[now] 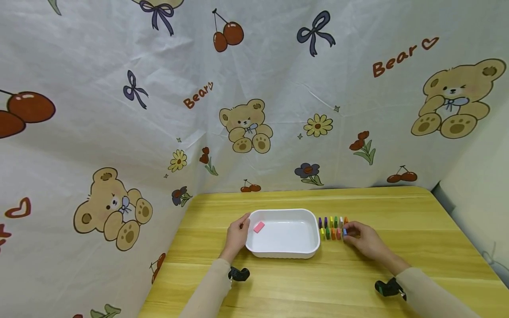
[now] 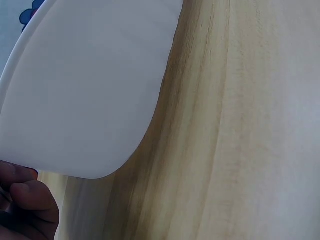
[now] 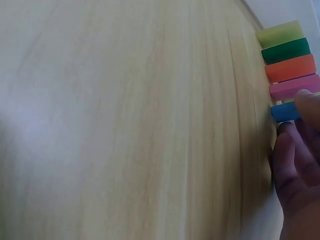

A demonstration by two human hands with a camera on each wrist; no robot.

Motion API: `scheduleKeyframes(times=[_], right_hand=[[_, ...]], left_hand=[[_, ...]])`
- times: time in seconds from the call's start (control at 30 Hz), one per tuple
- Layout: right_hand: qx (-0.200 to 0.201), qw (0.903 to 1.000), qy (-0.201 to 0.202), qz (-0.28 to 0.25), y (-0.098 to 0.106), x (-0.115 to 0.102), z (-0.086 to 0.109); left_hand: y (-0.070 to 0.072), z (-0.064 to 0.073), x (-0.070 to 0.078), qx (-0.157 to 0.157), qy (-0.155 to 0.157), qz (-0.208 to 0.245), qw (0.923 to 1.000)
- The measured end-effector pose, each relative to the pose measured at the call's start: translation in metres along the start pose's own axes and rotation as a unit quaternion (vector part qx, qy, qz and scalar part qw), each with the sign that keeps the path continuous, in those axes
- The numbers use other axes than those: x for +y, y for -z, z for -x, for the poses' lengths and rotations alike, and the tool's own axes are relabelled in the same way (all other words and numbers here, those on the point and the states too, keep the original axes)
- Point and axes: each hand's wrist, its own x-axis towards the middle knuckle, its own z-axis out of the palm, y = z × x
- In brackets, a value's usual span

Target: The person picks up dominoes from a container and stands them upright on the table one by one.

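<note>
A white rectangular tray (image 1: 283, 254) sits on the wooden table, a pink block (image 1: 259, 227) lying inside near its left end. My left hand (image 1: 237, 236) grips the tray's left rim; its curled fingers (image 2: 36, 196) show under the tray's end in the left wrist view. Right of the tray, small colored blocks stand on edge in two rows. At the right end of the front row, my right hand (image 1: 367, 241) pinches a blue block (image 3: 285, 112) between thumb and fingers. Beside it are a pink block (image 3: 292, 88), an orange block (image 3: 290, 68), a green block (image 3: 286, 51) and a yellow block (image 3: 281, 34).
The back row holds several more blocks, among them a white block (image 1: 340, 221) and an orange block (image 1: 346, 219). Behind the wooden table (image 1: 302, 287) hangs a bear-print cloth (image 1: 274, 79), which also runs along the left side. A dark wrist device (image 1: 387, 288) sits at each sleeve.
</note>
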Motion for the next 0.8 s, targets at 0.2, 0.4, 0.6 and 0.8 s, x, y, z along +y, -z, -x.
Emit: scheduleKeyframes(times=[0.2,0.4,0.6,0.8], right_hand=[[0.000,1.0000,-0.004,0.007,-0.0018,-0.0004,-0.0008],[-0.006,0.9999,-0.010,0.008,-0.0028,-0.0019,-0.0021],[-0.011,0.9999,-0.012,0.004,-0.0024,-0.0014,-0.0042],[-0.011,0.9997,-0.021,-0.009,-0.0024,-0.0021,-0.0038]], left_hand=[[-0.0006,0.0003,0.0005,0.000,0.001,0.002,1.0000],[-0.0012,0.0000,-0.0004,0.007,-0.001,-0.007,1.0000],[-0.0016,-0.0004,-0.0024,0.008,-0.005,-0.001,1.0000],[-0.0018,-0.0005,-0.0025,0.004,-0.006,0.006,1.0000]])
